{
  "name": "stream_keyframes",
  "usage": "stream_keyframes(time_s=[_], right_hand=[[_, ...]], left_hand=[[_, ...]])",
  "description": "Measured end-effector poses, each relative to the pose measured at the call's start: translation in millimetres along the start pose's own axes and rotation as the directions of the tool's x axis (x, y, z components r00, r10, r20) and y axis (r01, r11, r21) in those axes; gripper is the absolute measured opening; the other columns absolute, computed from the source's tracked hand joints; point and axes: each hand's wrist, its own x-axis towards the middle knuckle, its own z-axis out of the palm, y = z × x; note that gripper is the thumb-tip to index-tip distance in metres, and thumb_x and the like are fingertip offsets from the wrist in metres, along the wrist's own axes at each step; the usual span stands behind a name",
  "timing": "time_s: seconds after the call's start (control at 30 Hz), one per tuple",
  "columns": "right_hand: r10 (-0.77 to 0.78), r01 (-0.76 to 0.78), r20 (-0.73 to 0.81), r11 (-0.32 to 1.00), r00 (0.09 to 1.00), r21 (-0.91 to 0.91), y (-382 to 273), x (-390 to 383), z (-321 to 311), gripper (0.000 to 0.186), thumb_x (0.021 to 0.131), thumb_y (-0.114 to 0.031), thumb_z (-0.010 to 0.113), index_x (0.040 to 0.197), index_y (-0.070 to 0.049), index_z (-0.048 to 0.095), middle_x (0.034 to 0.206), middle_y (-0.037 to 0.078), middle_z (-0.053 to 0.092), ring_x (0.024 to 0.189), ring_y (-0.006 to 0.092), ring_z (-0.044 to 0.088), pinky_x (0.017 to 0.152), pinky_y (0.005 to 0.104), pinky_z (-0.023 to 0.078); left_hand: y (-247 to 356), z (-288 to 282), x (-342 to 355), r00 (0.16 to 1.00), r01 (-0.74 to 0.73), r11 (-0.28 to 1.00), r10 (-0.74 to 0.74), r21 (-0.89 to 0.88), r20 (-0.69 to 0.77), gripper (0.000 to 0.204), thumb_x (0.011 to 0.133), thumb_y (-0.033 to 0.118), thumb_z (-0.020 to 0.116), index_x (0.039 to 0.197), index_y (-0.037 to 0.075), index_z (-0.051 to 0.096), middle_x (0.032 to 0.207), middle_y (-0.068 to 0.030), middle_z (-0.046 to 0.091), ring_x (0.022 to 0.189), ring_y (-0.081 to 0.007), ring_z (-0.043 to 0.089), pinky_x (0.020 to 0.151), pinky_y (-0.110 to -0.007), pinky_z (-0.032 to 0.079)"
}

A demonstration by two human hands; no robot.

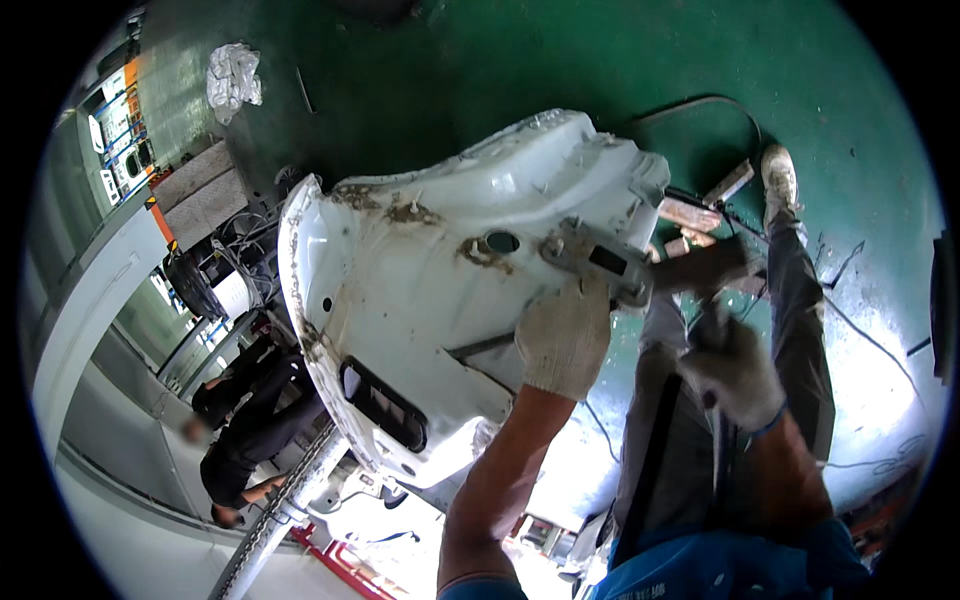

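Note:
A large white car body panel [430,270], streaked with brown residue and pierced by several holes, fills the middle of the view. My gloved left hand [566,340] is closed over its right side, around a dark flat metal bar [485,346] whose end sticks out to the left. Just beyond these fingers a grey metal bracket [600,256] with a rectangular slot lies against the panel. In my gloved right hand [738,375] is a hammer [705,266], blurred by motion. Its head is close to the bracket's right end; whether they touch I cannot tell.
Wooden blocks [690,215] and a cable [845,310] lie on the green floor near my outstretched foot [780,180]. A crumpled plastic bag [233,82] is at far left. Another person [260,430] in dark clothes bends beside a chain-wrapped pole [285,510].

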Motion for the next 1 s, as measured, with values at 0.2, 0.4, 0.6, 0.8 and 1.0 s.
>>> stream_keyframes(time_s=[0.2,0.4,0.6,0.8,1.0], right_hand=[[-0.136,0.296,-0.477,0.913,0.868,0.280,6,-12,-40,0.012,0.095,-0.015,0.063,0.096,-0.004,0.060,0.058,-0.002,0.051,0.044,0.0085,0.050,0.039,0.0239,0.038],[0.092,-0.099,0.150,0.994,0.984,0.039,12,7,23,0.013,0.084,-0.006,0.070,0.083,-0.003,0.058,0.063,0.004,0.056,0.047,0.0143,0.056,0.041,0.0289,0.043],[0.094,-0.076,-0.143,0.989,0.985,0.125,-1,0,-30,0.011,0.084,-0.005,0.069,0.088,-0.003,0.058,0.064,0.004,0.055,0.044,0.0130,0.053,0.037,0.0270,0.042],[0.072,-0.081,-0.324,0.997,0.943,-0.017,2,4,-78,0.012,0.082,-0.009,0.065,0.088,-0.004,0.057,0.060,0.003,0.051,0.039,0.0126,0.045,0.035,0.0273,0.038],[0.057,-0.063,-0.361,0.998,0.931,-0.003,3,10,-83,0.011,0.082,-0.010,0.064,0.087,-0.004,0.057,0.058,0.002,0.049,0.038,0.0118,0.043,0.034,0.0268,0.036]], left_hand=[[0,5,-2,0.996,0.082,0.995,-0.079,-0.050,0.048,0.017,0.088,0.021,0.066,0.103,0.014,0.065,0.081,-0.0095,0.069,0.073,-0.0302,0.071,0.058,-0.044,0.056],[-1,0,2,0.995,0.079,0.996,-0.076,-0.039,0.071,0.015,0.088,0.022,0.065,0.101,0.014,0.064,0.081,-0.0091,0.069,0.073,-0.0305,0.071,0.059,-0.044,0.057],[1,-2,-1,0.999,0.041,0.999,-0.041,-0.035,0.014,0.013,0.092,0.024,0.063,0.099,0.013,0.064,0.073,-0.0096,0.066,0.066,-0.0314,0.069,0.054,-0.046,0.054],[4,-15,-53,0.968,-0.223,0.966,0.236,-0.130,0.086,0.027,0.090,0.017,0.063,0.114,0.008,0.068,0.068,-0.0021,0.059,0.060,-0.0212,0.065,0.051,-0.036,0.050],[-5,-6,-5,0.994,-0.105,0.994,0.104,-0.029,-0.031,0.024,0.091,0.021,0.061,0.112,0.010,0.065,0.068,-0.0023,0.061,0.059,-0.0200,0.066,0.050,-0.037,0.050]])
